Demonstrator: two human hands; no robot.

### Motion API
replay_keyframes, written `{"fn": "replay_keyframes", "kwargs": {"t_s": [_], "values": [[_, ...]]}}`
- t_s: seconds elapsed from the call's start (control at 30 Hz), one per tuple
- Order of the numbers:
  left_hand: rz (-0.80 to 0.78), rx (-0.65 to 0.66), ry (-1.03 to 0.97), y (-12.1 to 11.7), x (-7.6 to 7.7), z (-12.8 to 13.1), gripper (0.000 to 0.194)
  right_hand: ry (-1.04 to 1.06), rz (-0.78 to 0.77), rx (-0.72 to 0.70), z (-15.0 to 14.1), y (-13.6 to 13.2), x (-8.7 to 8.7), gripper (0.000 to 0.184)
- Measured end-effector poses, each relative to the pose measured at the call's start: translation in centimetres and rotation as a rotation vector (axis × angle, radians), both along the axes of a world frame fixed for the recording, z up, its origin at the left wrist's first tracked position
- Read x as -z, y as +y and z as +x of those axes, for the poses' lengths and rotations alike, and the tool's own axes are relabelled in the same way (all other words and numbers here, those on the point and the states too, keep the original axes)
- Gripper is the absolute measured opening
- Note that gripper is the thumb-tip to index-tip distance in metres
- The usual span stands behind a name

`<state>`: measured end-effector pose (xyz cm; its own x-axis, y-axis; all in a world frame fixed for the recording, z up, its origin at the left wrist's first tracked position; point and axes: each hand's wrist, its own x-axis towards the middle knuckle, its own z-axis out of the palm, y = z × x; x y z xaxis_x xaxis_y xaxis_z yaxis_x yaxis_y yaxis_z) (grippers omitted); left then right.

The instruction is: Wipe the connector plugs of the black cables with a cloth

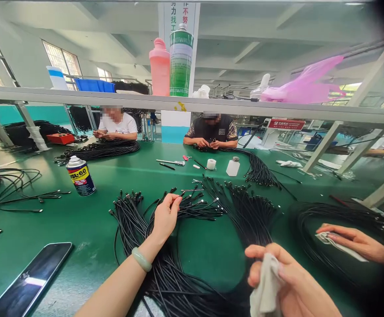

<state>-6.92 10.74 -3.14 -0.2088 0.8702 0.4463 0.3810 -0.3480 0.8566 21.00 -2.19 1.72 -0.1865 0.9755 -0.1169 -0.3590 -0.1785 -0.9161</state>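
Observation:
My left hand [164, 219], with a pale green bangle at the wrist, reaches over a thick bundle of black cables [170, 275]. Its thumb and fingers pinch one thin black cable near its connector end. Closer to me, my right hand [292, 277] grips a crumpled white cloth [267, 284] and stands apart from the left. Beyond it, a second fan of black cables [249, 209] lies with its connector ends pointing away from me. The lower part of the bundles runs out of view.
A co-worker's hand [356, 242] with a white cloth is at right, by coiled cables [330, 211]. A phone [31, 279] and a spray can [80, 176] stand left. A small bottle [233, 167] is ahead; a shelf [139, 100] crosses above. Two people sit opposite.

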Motion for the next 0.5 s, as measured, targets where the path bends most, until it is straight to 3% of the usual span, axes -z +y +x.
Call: {"fn": "replay_keyframes", "kwargs": {"t_s": [0.13,0.23,0.3,0.33,0.5], "values": [[0.001,-0.02,-0.021,0.0,0.6,0.0,0.024,-0.1,0.053,-0.122,-2.0,5.3,-4.3,0.019],[-0.003,-0.038,-0.03,0.0,1.0,0.1,0.024,-0.412,0.197,-0.142,-3.5,11.6,-5.9,0.02],[-0.006,-0.046,-0.025,-0.2,1.2,0.2,0.024,-0.867,0.335,-0.046,-4.5,16.9,-5.9,0.038],[-0.005,-0.05,-0.015,-0.2,1.4,0.3,0.023,-0.968,0.346,-0.007,-5.1,19.7,-5.5,0.043],[0.025,-0.077,0.097,-0.4,2.3,0.4,0.021,-1.33,0.33,0.053,-8.1,32.7,-1.8,0.022]]}}
